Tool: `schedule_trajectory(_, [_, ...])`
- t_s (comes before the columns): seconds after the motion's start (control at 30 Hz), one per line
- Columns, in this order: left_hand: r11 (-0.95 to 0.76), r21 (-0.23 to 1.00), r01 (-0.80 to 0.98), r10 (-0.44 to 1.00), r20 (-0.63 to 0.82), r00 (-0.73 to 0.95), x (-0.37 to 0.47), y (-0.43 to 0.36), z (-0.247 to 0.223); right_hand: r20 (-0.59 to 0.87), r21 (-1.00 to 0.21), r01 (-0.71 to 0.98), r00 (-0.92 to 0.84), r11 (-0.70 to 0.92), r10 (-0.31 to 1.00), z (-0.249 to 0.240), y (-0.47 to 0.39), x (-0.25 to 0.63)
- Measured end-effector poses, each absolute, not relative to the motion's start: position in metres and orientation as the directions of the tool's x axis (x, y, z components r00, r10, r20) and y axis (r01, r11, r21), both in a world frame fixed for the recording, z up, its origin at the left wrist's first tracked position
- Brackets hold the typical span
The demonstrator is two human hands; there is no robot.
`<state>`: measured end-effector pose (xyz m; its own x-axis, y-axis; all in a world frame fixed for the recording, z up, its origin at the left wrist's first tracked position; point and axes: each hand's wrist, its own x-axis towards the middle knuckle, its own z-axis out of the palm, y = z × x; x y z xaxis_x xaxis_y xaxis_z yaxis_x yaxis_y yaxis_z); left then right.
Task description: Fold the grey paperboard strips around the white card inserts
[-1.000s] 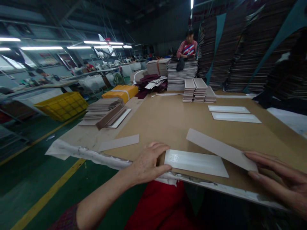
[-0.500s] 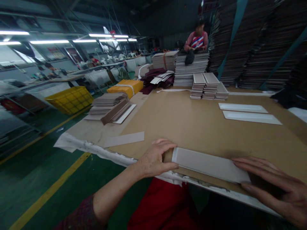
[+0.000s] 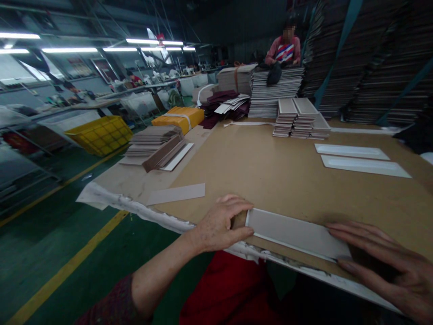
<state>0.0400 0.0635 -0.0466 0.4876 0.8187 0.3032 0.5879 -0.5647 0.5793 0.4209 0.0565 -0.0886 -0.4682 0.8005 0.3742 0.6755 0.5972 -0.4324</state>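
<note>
A long grey panel (image 3: pixel 294 232) with thin white edges lies flat near the front edge of the table. At its left end, my left hand (image 3: pixel 221 223) has thumb and fingers on the two corners, bent in a C shape. My right hand (image 3: pixel 382 257) spans the right end, fingertips on the far edge and thumb on the near edge; that end is partly hidden. To the left lies a loose grey strip (image 3: pixel 177 193). Two white-edged panels (image 3: pixel 363 166) rest farther off at the right.
Stacked finished-looking panels (image 3: pixel 299 118) stand at the back of the brown tabletop (image 3: pixel 250 158). A pile of grey boards (image 3: pixel 154 144) sits at the left, beside a yellow bundle (image 3: pixel 179 118). Behind the tall stack (image 3: pixel 275 90) is another person (image 3: pixel 284 50). A yellow bin (image 3: pixel 99 135) stands on the floor.
The white band at the panel's left end has narrowed to a thin line. Both hands keep nearly the same places; the view has shifted slightly.
</note>
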Motion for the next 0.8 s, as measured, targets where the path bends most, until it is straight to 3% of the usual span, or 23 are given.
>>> schedule_trajectory(0.5, [-0.561, 0.582, 0.589, 0.82, 0.293, 0.491, 0.041, 0.063, -0.046, 0.327, -0.438, 0.695, -0.468, 0.571, 0.821, -0.088, 0.057, 0.418])
schedule_trajectory(0.8, [-0.576, 0.549, 0.606, 0.814, 0.312, 0.491, 0.042, 0.064, -0.047, 0.374, -0.464, 0.649, -0.474, 0.603, 0.797, -0.077, 0.059, 0.411])
